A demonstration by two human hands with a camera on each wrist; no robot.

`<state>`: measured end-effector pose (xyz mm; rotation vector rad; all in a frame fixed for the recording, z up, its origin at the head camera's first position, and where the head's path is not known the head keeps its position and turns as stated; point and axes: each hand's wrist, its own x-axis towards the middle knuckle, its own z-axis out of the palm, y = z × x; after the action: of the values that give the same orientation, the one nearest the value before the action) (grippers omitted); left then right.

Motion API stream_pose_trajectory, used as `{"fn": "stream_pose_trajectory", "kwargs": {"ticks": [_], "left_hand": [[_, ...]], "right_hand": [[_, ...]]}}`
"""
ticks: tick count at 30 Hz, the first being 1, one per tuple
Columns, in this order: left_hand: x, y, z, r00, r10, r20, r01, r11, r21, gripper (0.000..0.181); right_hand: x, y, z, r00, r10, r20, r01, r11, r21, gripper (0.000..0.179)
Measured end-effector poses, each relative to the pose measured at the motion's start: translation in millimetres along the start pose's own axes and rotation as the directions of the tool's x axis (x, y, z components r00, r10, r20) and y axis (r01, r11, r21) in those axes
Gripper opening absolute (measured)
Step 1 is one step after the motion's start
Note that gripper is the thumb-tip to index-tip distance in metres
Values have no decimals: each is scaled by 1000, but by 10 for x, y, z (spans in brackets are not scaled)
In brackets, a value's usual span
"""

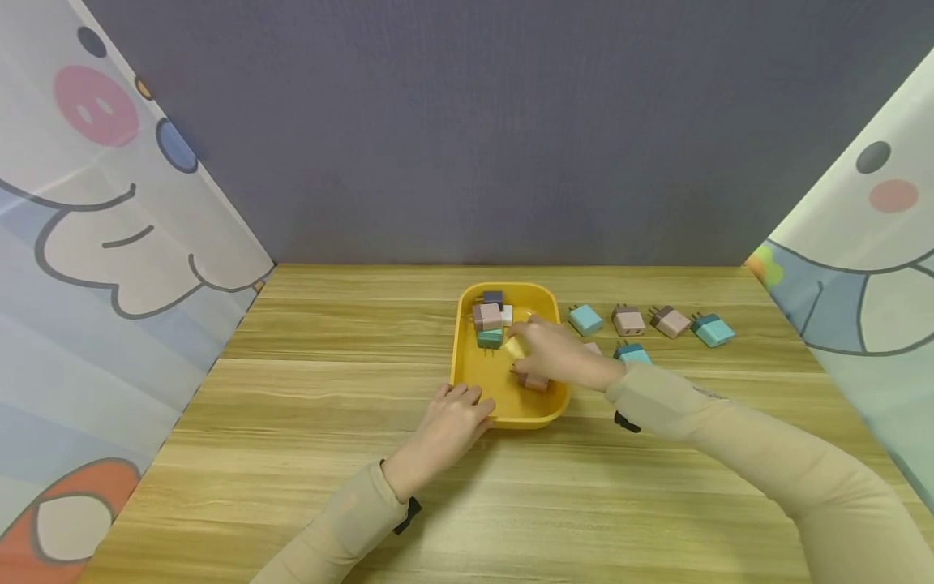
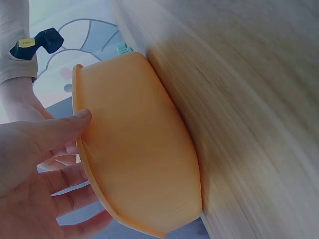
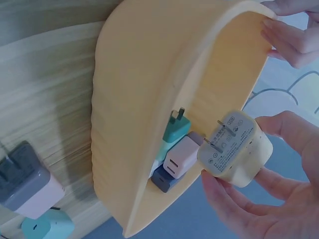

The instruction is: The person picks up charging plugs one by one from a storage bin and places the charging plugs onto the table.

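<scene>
My left hand (image 1: 450, 422) grips the near-left rim of a yellow plastic bin (image 1: 477, 381); in the left wrist view the thumb lies on the outer wall and the fingers go over the rim. Over the bin's right half, my right hand (image 1: 550, 350) pinches a pale yellow charger plug (image 3: 238, 149), its two metal prongs and printed face showing in the right wrist view. Inside the bin are a teal charger (image 1: 490, 338), a pink one (image 1: 487, 316), a dark blue one (image 1: 493, 298) and a white one (image 1: 507, 315). Another pinkish-brown charger (image 1: 535, 381) lies below my right hand.
Right of the bin, on the wooden table (image 1: 328, 357), lie several chargers: a light blue one (image 1: 586, 319), two pinkish ones (image 1: 629, 321) and teal ones (image 1: 713, 330). My right forearm partly covers some. A grey panel (image 1: 467, 138) rises behind the table, with printed curtains (image 1: 876, 219) at both sides.
</scene>
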<state>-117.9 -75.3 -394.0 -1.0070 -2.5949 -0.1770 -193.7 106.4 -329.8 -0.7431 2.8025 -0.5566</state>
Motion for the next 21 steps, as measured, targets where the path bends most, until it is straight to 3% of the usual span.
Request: {"fn": "stream_pose_trajectory", "kwargs": {"ticks": [21], "left_hand": [[-4, 6, 3, 1000, -6, -13, 6, 1000, 3, 14]], "right_hand": [[-137, 188, -138, 997, -1, -72, 6, 997, 73, 45]]}}
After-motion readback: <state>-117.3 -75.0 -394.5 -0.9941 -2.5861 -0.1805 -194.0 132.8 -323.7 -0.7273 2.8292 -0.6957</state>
